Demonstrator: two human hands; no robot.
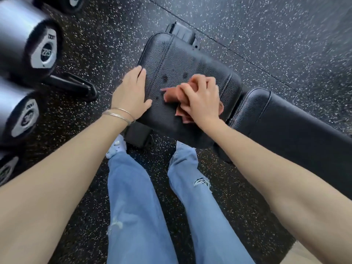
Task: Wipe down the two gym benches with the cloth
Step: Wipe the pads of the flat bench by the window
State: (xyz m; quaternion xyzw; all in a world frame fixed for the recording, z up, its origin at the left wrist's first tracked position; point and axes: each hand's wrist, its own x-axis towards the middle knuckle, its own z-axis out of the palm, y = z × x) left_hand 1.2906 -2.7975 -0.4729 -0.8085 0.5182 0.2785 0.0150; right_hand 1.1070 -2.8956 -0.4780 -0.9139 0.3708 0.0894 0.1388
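A black padded gym bench stands in front of me, its seat pad (179,60) in the middle and its longer back pad (289,121) running off to the right. My right hand (202,100) grips a bunched pink-orange cloth (171,93) and holds it down on the seat pad. A few dark wet spots show on the pad just beyond the cloth. My left hand (131,88) lies flat with straight fingers on the seat pad's left edge, a thin bangle at the wrist. Only one bench is in view.
Dumbbells (45,52) with numbered end caps sit on a rack at the left, another dumbbell (26,117) below them. The rack's black foot (76,86) reaches toward the bench. Speckled black rubber flooring surrounds everything. My legs in blue jeans stand close against the bench's near side.
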